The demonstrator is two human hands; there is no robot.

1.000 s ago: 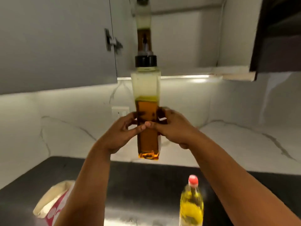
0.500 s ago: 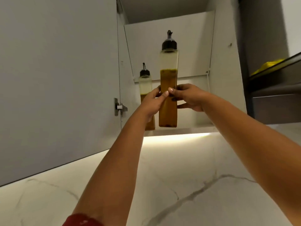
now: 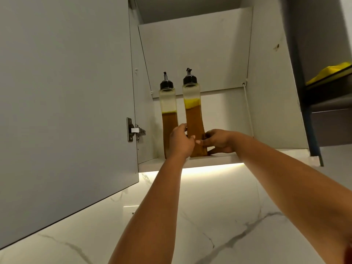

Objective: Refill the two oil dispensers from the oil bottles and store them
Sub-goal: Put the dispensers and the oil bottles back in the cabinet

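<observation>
Both arms reach up into the open wall cabinet [image 3: 270,77]. The left hand [image 3: 180,142] and right hand [image 3: 219,141] hold the right oil dispenser [image 3: 193,119] low on its body, fingers curled round it from either side, the thumbs meeting at its front. Its base sits on the cabinet shelf [image 3: 219,159], near the front edge, and it stands about upright. The left oil dispenser [image 3: 168,115] stands just beside it at nine o'clock, partly hidden behind the left hand. Both carry black pour spouts and amber oil, fuller in the right one. The cabinet door [image 3: 66,111] hangs open at nine o'clock, its hinge [image 3: 133,132] showing. Something yellow [image 3: 331,73] lies on a dark shelf at two o'clock.
</observation>
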